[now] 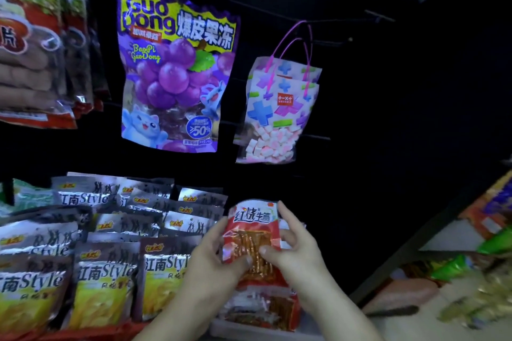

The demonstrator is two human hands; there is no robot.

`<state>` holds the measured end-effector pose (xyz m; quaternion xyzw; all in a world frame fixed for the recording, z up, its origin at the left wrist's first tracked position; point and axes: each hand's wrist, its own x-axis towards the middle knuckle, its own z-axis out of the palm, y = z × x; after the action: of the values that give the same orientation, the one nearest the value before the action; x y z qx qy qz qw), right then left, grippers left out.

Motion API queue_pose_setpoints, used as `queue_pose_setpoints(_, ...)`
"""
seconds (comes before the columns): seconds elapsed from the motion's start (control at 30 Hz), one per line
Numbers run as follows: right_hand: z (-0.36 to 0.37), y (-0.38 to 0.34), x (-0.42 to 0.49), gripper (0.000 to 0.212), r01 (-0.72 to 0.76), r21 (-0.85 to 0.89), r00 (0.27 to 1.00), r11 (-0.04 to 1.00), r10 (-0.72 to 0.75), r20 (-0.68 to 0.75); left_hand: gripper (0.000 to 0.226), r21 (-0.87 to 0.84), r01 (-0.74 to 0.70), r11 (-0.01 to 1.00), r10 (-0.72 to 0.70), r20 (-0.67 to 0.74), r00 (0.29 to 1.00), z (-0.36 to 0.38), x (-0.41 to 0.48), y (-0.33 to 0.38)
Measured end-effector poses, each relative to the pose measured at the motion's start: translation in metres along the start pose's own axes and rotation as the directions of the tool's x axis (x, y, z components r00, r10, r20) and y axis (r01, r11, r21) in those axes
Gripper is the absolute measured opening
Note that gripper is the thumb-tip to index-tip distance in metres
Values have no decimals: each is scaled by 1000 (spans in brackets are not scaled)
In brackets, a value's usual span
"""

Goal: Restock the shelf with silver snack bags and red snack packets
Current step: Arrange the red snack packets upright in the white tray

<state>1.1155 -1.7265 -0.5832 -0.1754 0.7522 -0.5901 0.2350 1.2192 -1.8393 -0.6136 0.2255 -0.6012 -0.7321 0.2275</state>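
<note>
Head: "红烧牛筋" packet (249,234) beside "江南Style" bags (105,271)

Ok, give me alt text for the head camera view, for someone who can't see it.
A left hand and a right hand hold a red snack packet upright over a stack of red packets, just right of rows of silver snack bags. Above hang a purple grape jelly bag and a pastel bag of pink-and-white sweets.
</note>
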Motion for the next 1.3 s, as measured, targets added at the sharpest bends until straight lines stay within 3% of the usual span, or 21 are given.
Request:
queue_pose_setpoints(0.07, -3, -2, 3, 72, 16, -7, 1000, 1000, -16, 8, 84, 52, -10, 999, 11, -21, 1000, -4, 6, -3)
queue_pose_setpoints(0.1, -6, -2, 5, 68, 30, -18, 1000, 999, -30, 9, 90, 167, -46, 985, 50, -20, 999, -5, 7, -4)
queue_pose_setpoints(0.17, -10, -1, 6, 67, 70, -47, 997, 996, -68, 37, 91, 499, -169, 850, 189, 11, 982, -7, 8, -9)
queue_pose_setpoints(0.2, -10, 1, 6, 68, 85, -60, 995, 995, -81, 57, 89, 571, -215, 792, 236, 39, 971, -8, 5, -9)
queue_pose_setpoints(0.27, -12, 2, 4, 71, 108, -50, 991, 993, -103, 83, 87, 587, -228, 777, 234, 67, 970, -6, 1, -11)
queue_pose_setpoints(0.37, -10, 3, 1, 75, 150, -23, 985, 988, -147, 94, 81, 679, -133, 722, 145, 39, 989, -10, 0, -14)
queue_pose_setpoints(0.47, -4, 4, 1, 67, 181, 16, 983, 983, -181, -11, 64, 784, -212, 583, 330, 10, 944, -11, -4, -13)
queue_pose_setpoints(0.5, -2, 5, 1, 64, 190, 27, 982, 981, -189, -22, 56, 754, -260, 604, 372, 21, 928, -10, -5, -15)
queue_pose_setpoints(0.53, 0, 5, 0, 59, 191, 43, 982, 981, -191, -8, 48, 658, -273, 701, 342, 25, 940, -6, -8, -13)
queue_pose_setpoints(0.6, 2, 0, -2, 46, 154, 84, 983, 985, -161, 92, 35, 325, -172, 930, 169, 36, 985, 3, -10, -9)
queue_pose_setpoints(0.63, 2, -2, -3, 39, 121, 104, 981, 987, -135, 138, 31, 170, -124, 977, 118, 46, 992, 6, -10, -8)
queue_pose_setpoints(0.7, 3, -2, -2, 34, 93, 142, 985, 985, -112, 133, 28, 12, -82, 997, 82, -7, 997, 6, -9, -4)
queue_pose_setpoints(0.77, 1, 1, 2, 42, 146, 28, 989, 989, -146, -4, 33, -115, -54, 992, 48, -50, 998, 0, -8, 0)
queue_pose_setpoints(0.83, 1, 7, 4, 59, 165, -86, 986, 982, -168, -20, 41, -142, -64, 988, 58, -42, 997, -5, -7, -1)
queue_pose_setpoints(0.9, 1, 11, 3, 67, 145, -69, 989, 987, -143, 38, 65, -126, -90, 988, 85, -47, 995, -7, -7, -4)
queue_pose_setpoints(0.97, 2, 14, 5, 68, 177, -108, 984, 978, -174, 34, 81, -24, -122, 992, 120, -83, 989, -7, -7, -10)
queue_pose_setpoints(1.07, 5, 16, 6, 54, 191, -158, 981, 969, -194, -4, 82, 120, -174, 977, 185, -86, 979, -11, -5, -18)
queue_pose_setpoints(1.13, 4, 10, 3, 29, 222, -206, 970, 953, -239, -56, 70, 301, -272, 914, 297, -42, 954, -13, -4, -21)
queue_pose_setpoints(1.17, 3, 6, 2, 19, 227, -166, 969, 960, -240, -59, 63, 451, -350, 821, 393, -2, 920, -14, -4, -23)
queue_pose_setpoints(1.23, 5, -3, 0, 22, 113, 115, 992, 987, -120, 48, 52, 681, -464, 567, 524, 137, 841, -14, -5, -26)
queue_pose_setpoints(1.3, 6, -1, 3, 28, 3, 205, 988, 979, -35, 153, 48, 750, -488, 447, 516, 229, 825, -12, 0, -39)
